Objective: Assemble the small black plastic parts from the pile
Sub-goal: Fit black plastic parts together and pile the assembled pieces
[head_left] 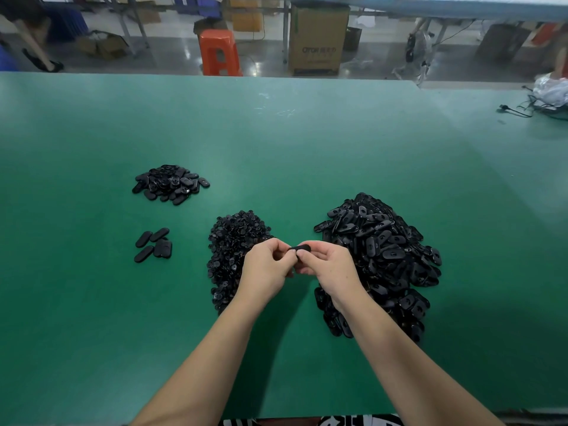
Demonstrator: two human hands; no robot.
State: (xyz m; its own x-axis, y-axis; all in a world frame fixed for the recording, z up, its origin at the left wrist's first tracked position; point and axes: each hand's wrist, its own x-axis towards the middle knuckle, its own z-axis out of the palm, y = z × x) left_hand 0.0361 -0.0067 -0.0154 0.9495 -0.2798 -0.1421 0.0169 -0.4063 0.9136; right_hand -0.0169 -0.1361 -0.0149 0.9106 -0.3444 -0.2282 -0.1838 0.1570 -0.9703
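Both my hands meet above the green table [276, 155], between two heaps of black parts. My right hand [325, 265] pinches a small black oval part [301, 248] at its fingertips. My left hand [266, 267] has its fingers curled against the same part's left end; whatever small piece it may hold is hidden. A heap of small round black pieces [233, 238] lies under and behind my left hand. A larger heap of black oval parts [381, 253] lies to the right, partly covered by my right forearm.
A smaller pile of black oval parts [170, 183] sits at the far left, and several loose ovals [153, 245] lie nearer. Cables and a white bag [547, 99] rest at the far right. Beyond the table edge stand an orange stool [218, 52] and a cardboard box [318, 38].
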